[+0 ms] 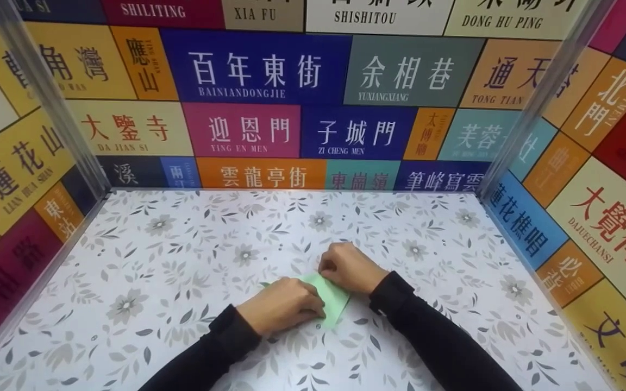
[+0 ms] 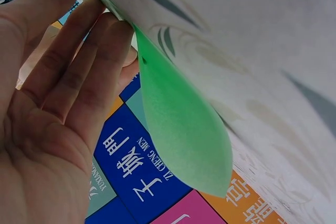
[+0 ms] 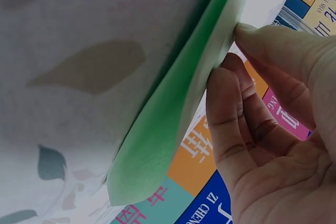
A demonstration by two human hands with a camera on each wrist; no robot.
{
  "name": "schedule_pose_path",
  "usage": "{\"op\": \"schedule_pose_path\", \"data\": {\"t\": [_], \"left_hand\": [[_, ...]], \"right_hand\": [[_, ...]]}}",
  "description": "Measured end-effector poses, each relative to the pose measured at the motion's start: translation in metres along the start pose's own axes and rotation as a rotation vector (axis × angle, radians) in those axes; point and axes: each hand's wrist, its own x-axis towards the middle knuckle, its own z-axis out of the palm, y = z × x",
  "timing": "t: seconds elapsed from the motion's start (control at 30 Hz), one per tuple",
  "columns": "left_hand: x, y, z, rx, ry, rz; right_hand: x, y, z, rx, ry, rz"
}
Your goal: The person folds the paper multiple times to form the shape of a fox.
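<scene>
By the left hand point(image 1: 281, 306), the green paper point(image 1: 336, 305) is pinched at its left side; by the right hand point(image 1: 353, 266), at its far end. It is loosely curled and set on the desk point(image 1: 193, 244), well in from the left, right and far edges, which are bordered by coloured panels point(image 1: 258, 68).

A pale green paper sheet point(image 1: 336, 300) lies partly curled on the floral tabletop point(image 1: 193, 244).
</scene>
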Motion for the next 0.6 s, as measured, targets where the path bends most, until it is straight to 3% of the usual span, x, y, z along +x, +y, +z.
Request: {"op": "schedule_pose_path", "data": {"t": [0.3, 0.6], "left_hand": [[0.002, -0.001, -0.002, -0.011, 0.025, 0.033], [0.002, 0.0, -0.001, -0.004, 0.018, 0.02]], "right_hand": [[0.004, 0.007, -0.001, 0.037, -0.017, 0.051], [0.012, 0.01, -0.005, 0.084, -0.068, 0.17]]}}
